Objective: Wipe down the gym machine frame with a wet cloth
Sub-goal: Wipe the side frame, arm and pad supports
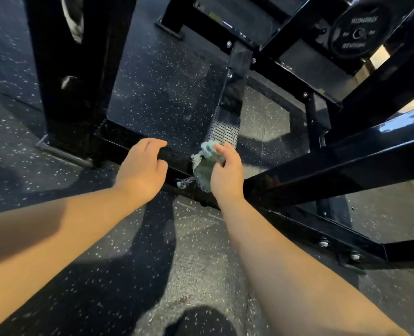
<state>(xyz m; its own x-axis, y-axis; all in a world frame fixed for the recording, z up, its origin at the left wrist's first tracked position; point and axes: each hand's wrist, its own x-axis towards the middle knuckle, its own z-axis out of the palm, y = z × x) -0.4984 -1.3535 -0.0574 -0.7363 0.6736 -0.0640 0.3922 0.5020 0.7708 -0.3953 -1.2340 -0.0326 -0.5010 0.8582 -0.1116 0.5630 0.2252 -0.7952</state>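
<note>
The black steel frame (322, 163) of the gym machine runs low across the floor in front of me. My right hand (226, 173) grips a bunched pale green cloth (204, 163) and holds it against the low crossbar near its middle. A short grey cord with a knot hangs from the cloth. My left hand (143, 170) lies on the same bar just left of the cloth, fingers bent over its top edge. Both forearms reach forward from the bottom of the view.
A thick black upright post (68, 76) stands at the left. A ribbed foot pedal (224, 132) hangs just beyond the cloth. A black weight plate (359, 30) is mounted at the top right. Speckled rubber flooring (164, 88) lies under everything; bolts hold the base at lower right.
</note>
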